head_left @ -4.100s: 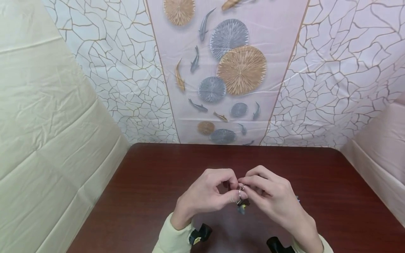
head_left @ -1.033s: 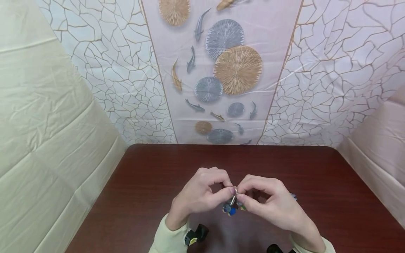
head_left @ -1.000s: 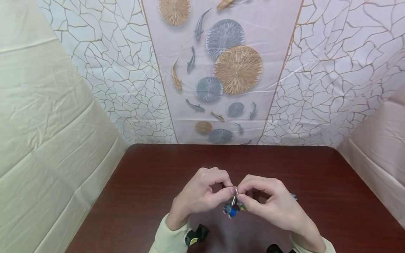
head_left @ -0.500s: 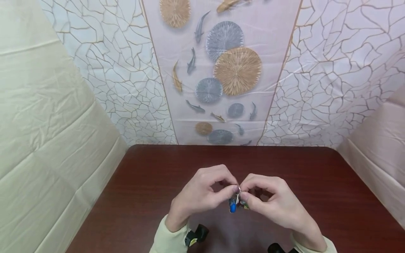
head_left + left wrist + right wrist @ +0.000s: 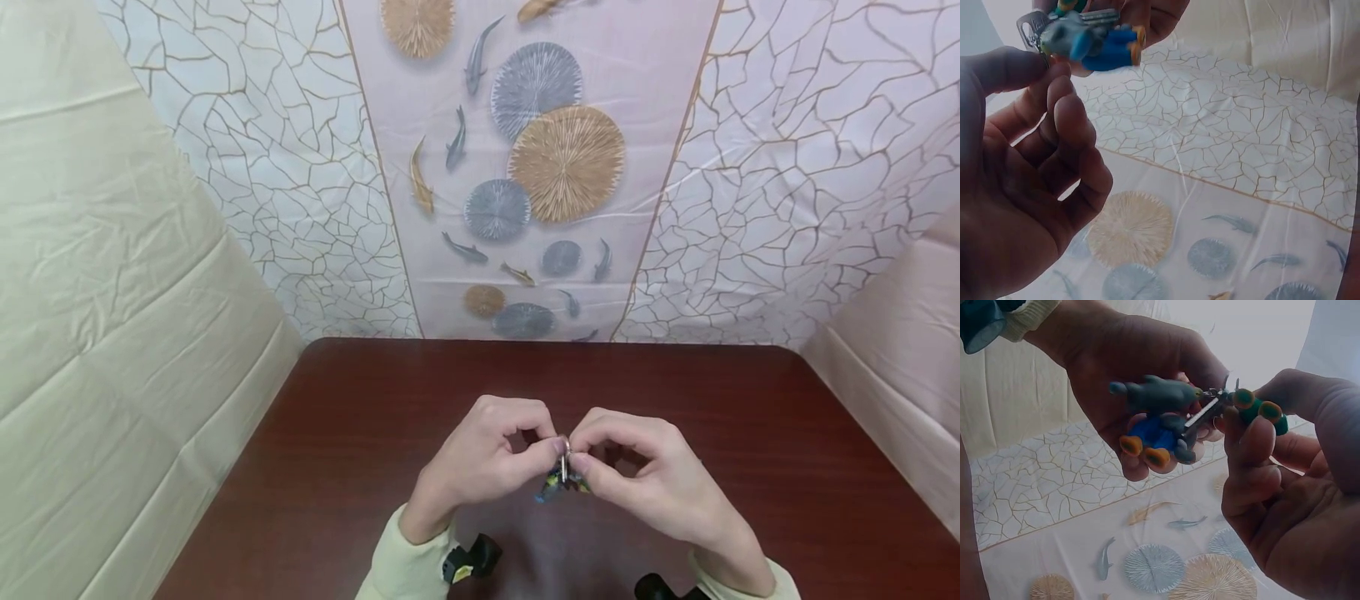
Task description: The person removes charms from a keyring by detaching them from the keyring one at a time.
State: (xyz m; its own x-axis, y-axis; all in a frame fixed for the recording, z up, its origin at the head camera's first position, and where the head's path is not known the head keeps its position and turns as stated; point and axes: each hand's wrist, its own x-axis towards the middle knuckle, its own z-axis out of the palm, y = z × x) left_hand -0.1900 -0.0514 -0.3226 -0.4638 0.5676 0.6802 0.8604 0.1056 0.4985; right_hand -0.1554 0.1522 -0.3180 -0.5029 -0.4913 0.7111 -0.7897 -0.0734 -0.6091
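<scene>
Above the table, both hands meet at a small silver key ring [image 5: 567,447]. My left hand [image 5: 491,458] pinches it from the left between thumb and forefinger. Thumb and forefinger of my right hand [image 5: 648,471] pinch it from the right. Small figurine charms hang below: a blue one with orange feet [image 5: 1157,440], a grey-green one [image 5: 1166,397] and a green one with orange-rimmed feet [image 5: 1250,412], close to the right fingers. Among them shows a narrow metal strip [image 5: 1202,417]. A slotted metal piece [image 5: 1033,28] sticks up by the left thumb. Fingertips partly hide the ring.
The dark red-brown table [image 5: 360,433] lies under the hands. Behind it hangs a patterned cloth [image 5: 495,150], with a cream cloth [image 5: 112,292] at the left and a pale one [image 5: 892,358] at the right. Black wrist cameras [image 5: 483,554] are strapped on both wrists.
Both hands keep pinching the ring, shifting only slightly. The charms have swung and turned beneath it; the blue one shows less in the head view than half a second ago.
</scene>
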